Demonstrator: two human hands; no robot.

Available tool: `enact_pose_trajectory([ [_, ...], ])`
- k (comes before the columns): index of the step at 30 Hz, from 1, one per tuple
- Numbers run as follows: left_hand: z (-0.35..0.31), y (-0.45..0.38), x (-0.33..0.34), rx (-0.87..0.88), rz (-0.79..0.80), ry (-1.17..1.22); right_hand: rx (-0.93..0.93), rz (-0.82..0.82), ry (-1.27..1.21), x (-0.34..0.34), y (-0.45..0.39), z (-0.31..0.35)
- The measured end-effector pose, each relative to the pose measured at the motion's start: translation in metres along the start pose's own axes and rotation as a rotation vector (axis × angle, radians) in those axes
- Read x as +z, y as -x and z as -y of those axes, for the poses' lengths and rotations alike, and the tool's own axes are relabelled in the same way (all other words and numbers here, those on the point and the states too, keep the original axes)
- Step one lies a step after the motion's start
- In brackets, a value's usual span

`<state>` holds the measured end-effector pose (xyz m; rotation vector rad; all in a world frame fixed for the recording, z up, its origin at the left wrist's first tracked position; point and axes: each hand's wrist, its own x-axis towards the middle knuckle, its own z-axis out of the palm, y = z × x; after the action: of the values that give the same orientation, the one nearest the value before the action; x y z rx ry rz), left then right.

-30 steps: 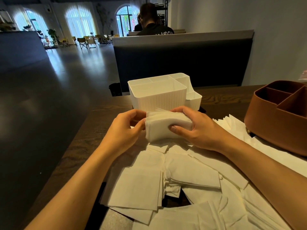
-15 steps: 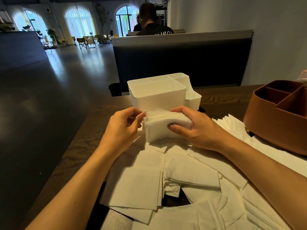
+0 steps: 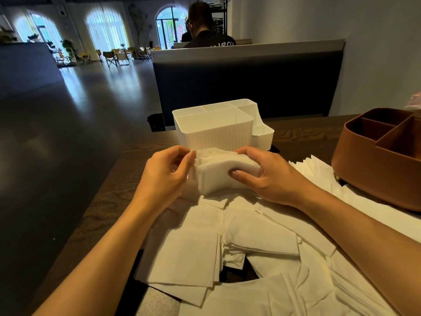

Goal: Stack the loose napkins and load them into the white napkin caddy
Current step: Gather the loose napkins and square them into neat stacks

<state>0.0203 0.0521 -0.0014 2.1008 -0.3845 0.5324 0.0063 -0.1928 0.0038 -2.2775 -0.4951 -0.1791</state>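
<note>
A thick stack of white napkins (image 3: pixel 218 176) is held just above the table, in front of the white napkin caddy (image 3: pixel 216 133). My right hand (image 3: pixel 266 176) grips the stack from the right, thumb on its front face. My left hand (image 3: pixel 166 172) pinches the stack's upper left corner with fingertips. The caddy stands upright with its large front compartment showing nothing inside. Several loose napkins (image 3: pixel 196 254) lie spread over the table below my forearms.
A brown divided caddy (image 3: pixel 378 160) stands at the right on more napkins. The dark wooden table (image 3: pixel 127 169) ends at the left, with open floor beyond. A dark partition (image 3: pixel 248 83) rises behind the table, and a person sits past it.
My left hand has shifted from clasping the stack's left side to pinching its upper corner with the fingertips. The stack has fanned slightly at the top. My right hand has kept its grip.
</note>
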Motion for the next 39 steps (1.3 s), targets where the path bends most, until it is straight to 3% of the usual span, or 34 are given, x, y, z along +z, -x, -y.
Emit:
enact_pose_trajectory([
  [3, -0.004, -0.004, -0.004, -0.062, -0.058, 0.177, -0.021, -0.055, -0.008, 0.000, 0.000, 0.001],
  [9, -0.014, 0.005, 0.001, -0.058, 0.112, 0.217, -0.019, -0.045, -0.033, -0.001, 0.000, 0.003],
  [17, -0.017, 0.002, -0.003, -0.104, -0.072, 0.164, -0.006, -0.061, -0.010, 0.003, -0.001, -0.005],
  [20, -0.024, -0.003, -0.013, -0.321, -0.166, 0.530, 0.003, -0.096, 0.013, 0.001, -0.003, -0.005],
  [22, -0.032, -0.003, -0.019, -0.433, -0.060, 0.878, 0.017, -0.122, 0.024, -0.001, -0.004, -0.006],
  [24, -0.044, 0.002, -0.021, -0.435, 0.116, 0.986, 0.036, -0.144, 0.027, -0.002, -0.005, -0.006],
  [27, -0.057, 0.008, -0.017, -0.349, 0.313, 0.902, 0.035, -0.154, 0.010, -0.003, -0.005, -0.006],
  [29, -0.058, 0.010, -0.010, -0.303, 0.352, 0.721, 0.025, -0.121, -0.026, -0.004, -0.005, -0.007],
  [34, -0.038, 0.013, 0.012, -0.075, 0.183, 0.111, 0.006, -0.064, -0.087, -0.004, -0.006, -0.008],
  [39, -0.025, 0.010, 0.015, 0.002, 0.167, -0.068, 0.088, 0.024, -0.264, -0.007, -0.005, 0.001],
])
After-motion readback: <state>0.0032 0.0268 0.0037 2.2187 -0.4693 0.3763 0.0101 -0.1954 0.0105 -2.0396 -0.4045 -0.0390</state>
